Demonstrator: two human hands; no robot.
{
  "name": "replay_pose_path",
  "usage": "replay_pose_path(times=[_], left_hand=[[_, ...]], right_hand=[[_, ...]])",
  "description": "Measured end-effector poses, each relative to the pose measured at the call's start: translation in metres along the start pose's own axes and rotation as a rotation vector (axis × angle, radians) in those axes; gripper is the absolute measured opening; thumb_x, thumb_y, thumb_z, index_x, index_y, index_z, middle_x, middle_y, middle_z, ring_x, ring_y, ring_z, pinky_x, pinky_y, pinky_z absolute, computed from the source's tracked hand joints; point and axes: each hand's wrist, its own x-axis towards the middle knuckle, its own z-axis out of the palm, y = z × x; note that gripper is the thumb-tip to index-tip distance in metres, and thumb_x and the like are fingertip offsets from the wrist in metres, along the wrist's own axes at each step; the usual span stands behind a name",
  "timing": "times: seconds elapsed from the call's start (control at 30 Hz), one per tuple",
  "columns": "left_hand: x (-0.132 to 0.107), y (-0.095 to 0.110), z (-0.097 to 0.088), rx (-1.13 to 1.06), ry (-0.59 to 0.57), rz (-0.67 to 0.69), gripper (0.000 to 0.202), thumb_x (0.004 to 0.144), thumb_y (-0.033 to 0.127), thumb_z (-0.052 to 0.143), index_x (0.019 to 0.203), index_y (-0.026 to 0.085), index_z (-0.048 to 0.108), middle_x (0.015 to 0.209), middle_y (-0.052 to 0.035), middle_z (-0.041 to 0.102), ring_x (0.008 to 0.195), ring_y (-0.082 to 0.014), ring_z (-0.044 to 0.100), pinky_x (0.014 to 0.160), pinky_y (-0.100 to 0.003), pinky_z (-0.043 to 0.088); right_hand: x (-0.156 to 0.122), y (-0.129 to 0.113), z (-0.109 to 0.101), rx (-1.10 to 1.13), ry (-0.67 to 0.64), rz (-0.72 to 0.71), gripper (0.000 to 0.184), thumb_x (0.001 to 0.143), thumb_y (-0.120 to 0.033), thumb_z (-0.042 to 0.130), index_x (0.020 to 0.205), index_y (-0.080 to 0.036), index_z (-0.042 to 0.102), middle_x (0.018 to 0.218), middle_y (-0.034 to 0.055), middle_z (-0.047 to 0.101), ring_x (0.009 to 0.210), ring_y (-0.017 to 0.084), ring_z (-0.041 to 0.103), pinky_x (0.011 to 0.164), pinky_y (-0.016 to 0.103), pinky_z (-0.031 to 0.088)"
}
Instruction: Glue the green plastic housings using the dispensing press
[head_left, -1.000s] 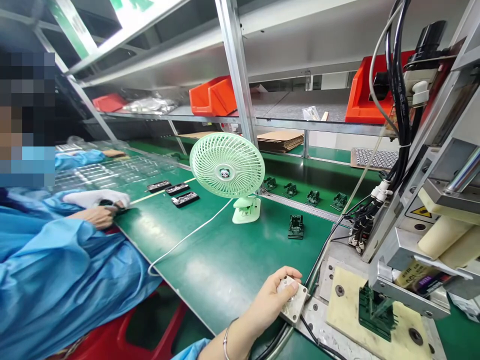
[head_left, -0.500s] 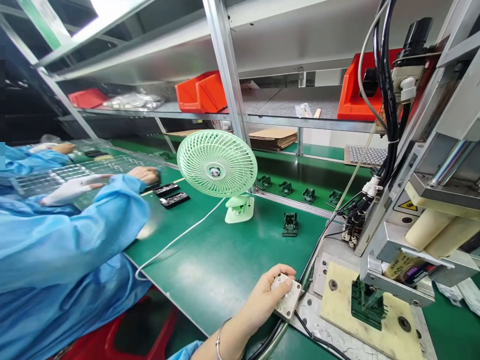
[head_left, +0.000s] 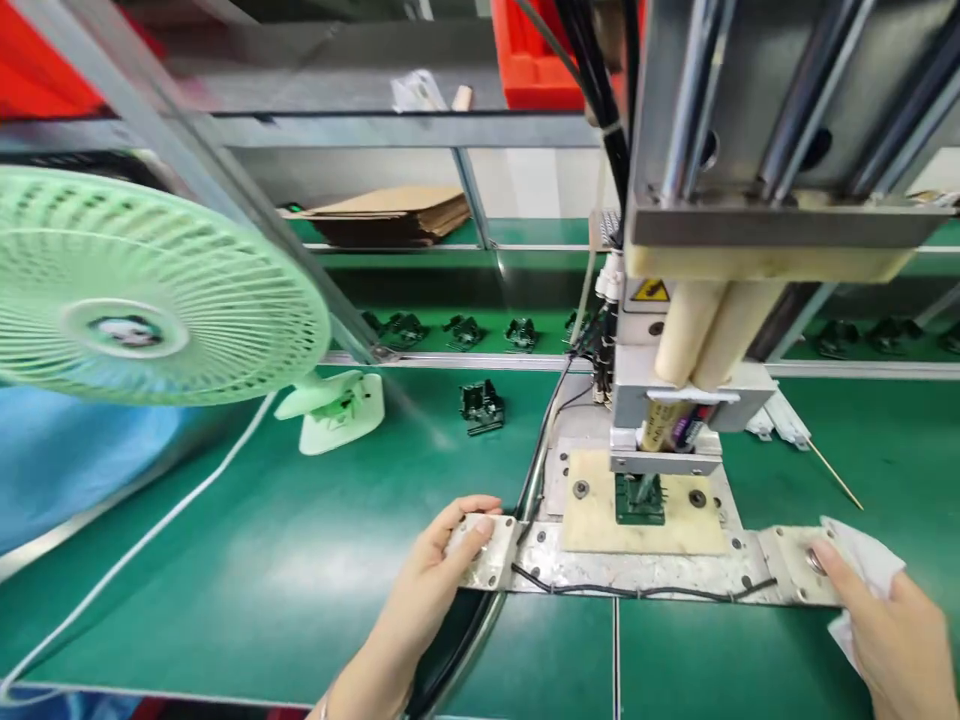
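Left hand (head_left: 427,585) gripping box (head_left: 501,556), right hand (head_left: 904,632) holding cloth (head_left: 870,556), green part (head_left: 637,508) between them

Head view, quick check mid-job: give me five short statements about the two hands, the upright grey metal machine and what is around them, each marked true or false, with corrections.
1. The left hand rests on the pale square block at the machine's left. True.
2. The right hand holds nothing. False: a crumpled white cloth is in its grip.
3. A dark green part sits on the flat cream-coloured plate under the upright grey metal machine. True.
4. The round mint-green fan stands to the machine's right. False: it stands to the left.
5. The machine's warning label is round and blue. False: it is a yellow triangle.
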Motion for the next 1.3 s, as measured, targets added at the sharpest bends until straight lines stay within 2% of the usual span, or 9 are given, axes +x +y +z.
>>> replay_pose_path(times=[0.07,0.13,0.27,0.47,0.6,0.83,0.97,1.1,1.3], left_hand=[[0.002,-0.001,-0.002,0.017,-0.007,-0.024,0.055,0.070,0.060,0.078,0.103,0.019,0.064,0.083,-0.0011,0.067,0.064,-0.0123,0.056,0.057,-0.018,0.042],[0.005,-0.003,-0.005,0.032,-0.015,-0.048,0.057,0.068,0.060,0.080,0.104,0.019,0.064,0.083,-0.0013,0.068,0.063,-0.0125,0.057,0.056,-0.018,0.043],[0.009,-0.006,-0.009,0.036,0.006,-0.079,0.059,0.063,0.059,0.083,0.105,0.021,0.065,0.081,-0.0006,0.069,0.061,-0.0126,0.057,0.054,-0.017,0.046],[0.007,-0.006,-0.006,0.046,0.015,-0.068,0.054,0.067,0.057,0.081,0.106,0.022,0.065,0.082,-0.0006,0.069,0.063,-0.0131,0.056,0.055,-0.017,0.046],[0.005,-0.005,-0.005,0.056,0.013,-0.048,0.052,0.069,0.056,0.080,0.105,0.021,0.066,0.083,-0.0013,0.067,0.065,-0.0143,0.056,0.056,-0.020,0.046],[0.006,-0.005,-0.002,0.033,0.028,-0.028,0.055,0.064,0.057,0.082,0.102,0.021,0.067,0.086,-0.0034,0.069,0.063,-0.0155,0.058,0.054,-0.022,0.048],[0.007,-0.009,-0.006,0.034,0.016,-0.021,0.055,0.067,0.057,0.081,0.105,0.020,0.065,0.089,-0.0040,0.069,0.066,-0.0151,0.058,0.056,-0.021,0.048],[0.007,-0.010,-0.008,0.052,-0.002,-0.021,0.054,0.070,0.057,0.079,0.107,0.020,0.063,0.088,-0.0041,0.069,0.065,-0.0153,0.057,0.055,-0.020,0.047],[0.004,-0.005,-0.006,0.026,0.035,-0.044,0.053,0.068,0.056,0.081,0.104,0.020,0.064,0.083,-0.0021,0.067,0.063,-0.0138,0.056,0.055,-0.018,0.047]], right_hand=[[-0.006,-0.013,0.002,-0.005,0.026,0.095,0.061,0.055,-0.064,0.087,0.089,-0.015,0.074,0.081,0.0084,0.073,0.069,0.027,0.066,0.049,0.031,0.050],[-0.010,-0.022,0.006,0.072,0.024,0.092,0.068,0.054,-0.064,0.087,0.098,-0.013,0.074,0.094,0.0109,0.074,0.086,0.031,0.068,0.064,0.035,0.055],[-0.012,-0.021,0.009,0.213,-0.022,0.023,0.064,0.060,-0.055,0.088,0.107,-0.013,0.073,0.104,0.0119,0.073,0.095,0.031,0.068,0.081,0.039,0.056],[-0.012,-0.020,0.006,0.233,-0.020,0.001,0.060,0.062,-0.050,0.089,0.108,-0.013,0.074,0.103,0.0123,0.073,0.093,0.029,0.069,0.079,0.038,0.058],[-0.013,-0.021,0.003,0.210,-0.014,-0.023,0.063,0.063,-0.051,0.088,0.110,-0.013,0.073,0.099,0.0120,0.074,0.084,0.028,0.070,0.070,0.037,0.059],[-0.011,-0.018,0.001,0.182,-0.017,0.012,0.063,0.062,-0.052,0.089,0.109,-0.013,0.074,0.099,0.0121,0.074,0.082,0.028,0.070,0.061,0.034,0.059],[-0.012,-0.020,0.002,0.171,-0.013,0.057,0.065,0.061,-0.053,0.089,0.110,-0.013,0.074,0.101,0.0118,0.073,0.080,0.027,0.069,0.056,0.030,0.057],[-0.013,-0.020,0.002,0.195,-0.004,0.120,0.063,0.059,-0.051,0.091,0.107,-0.014,0.074,0.104,0.0106,0.073,0.083,0.026,0.068,0.057,0.027,0.055],[-0.014,-0.019,0.002,0.185,-0.021,0.140,0.066,0.056,-0.056,0.091,0.106,-0.015,0.075,0.101,0.0109,0.074,0.087,0.029,0.068,0.061,0.031,0.055]])
